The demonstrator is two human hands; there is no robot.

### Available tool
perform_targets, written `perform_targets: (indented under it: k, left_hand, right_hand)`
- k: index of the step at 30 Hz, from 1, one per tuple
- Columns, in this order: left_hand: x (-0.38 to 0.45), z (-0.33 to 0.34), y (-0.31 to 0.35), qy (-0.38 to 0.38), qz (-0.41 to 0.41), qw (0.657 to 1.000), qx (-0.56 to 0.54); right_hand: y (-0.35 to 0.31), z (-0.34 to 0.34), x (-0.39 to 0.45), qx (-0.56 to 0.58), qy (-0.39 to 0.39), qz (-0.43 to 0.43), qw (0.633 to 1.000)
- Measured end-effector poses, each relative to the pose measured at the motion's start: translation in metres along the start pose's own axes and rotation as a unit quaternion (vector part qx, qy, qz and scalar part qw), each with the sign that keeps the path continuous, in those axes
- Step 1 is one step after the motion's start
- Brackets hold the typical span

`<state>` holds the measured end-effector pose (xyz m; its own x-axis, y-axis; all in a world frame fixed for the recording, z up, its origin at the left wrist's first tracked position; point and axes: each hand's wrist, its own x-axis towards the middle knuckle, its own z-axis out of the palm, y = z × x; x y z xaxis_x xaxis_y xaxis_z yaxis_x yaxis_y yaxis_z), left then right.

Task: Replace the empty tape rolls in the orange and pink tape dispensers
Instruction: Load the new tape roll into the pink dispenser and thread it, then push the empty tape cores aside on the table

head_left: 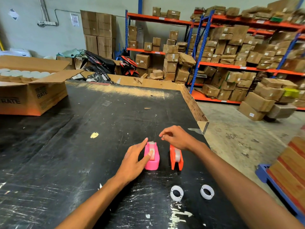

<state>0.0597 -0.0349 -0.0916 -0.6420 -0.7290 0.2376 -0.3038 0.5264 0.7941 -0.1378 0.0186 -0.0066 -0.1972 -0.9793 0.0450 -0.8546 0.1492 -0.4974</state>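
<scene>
A pink tape dispenser stands on the black table with a tape roll in its slot. My left hand rests against its left side, forefinger along the top edge and thumb pressed on the roll. Just to the right stands an orange tape dispenser, also with a clear roll inside. My right hand hovers over the orange dispenser's far end, fingers curled and pinched together; whether it holds a tape end I cannot tell. Two white ring-shaped tape cores lie on the table nearer me.
An open cardboard box with white rolls sits at the table's far left. The table's right edge drops to a concrete floor. Shelves of brown parcels fill the back right. A wooden pallet stack stands at right.
</scene>
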Motion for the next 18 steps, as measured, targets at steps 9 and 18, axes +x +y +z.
perform_targets:
  k: [9,18]
  left_hand:
    - [-0.010,0.020,0.051,0.027,0.168,0.984,0.043]
    - [-0.023,0.056,0.060,-0.261,0.117,0.942,0.176]
  right_hand:
    - [0.030,-0.024,-0.086,-0.065,-0.015,0.057,0.996]
    - [0.056,-0.005,-0.160,-0.110,-0.107,0.135,0.979]
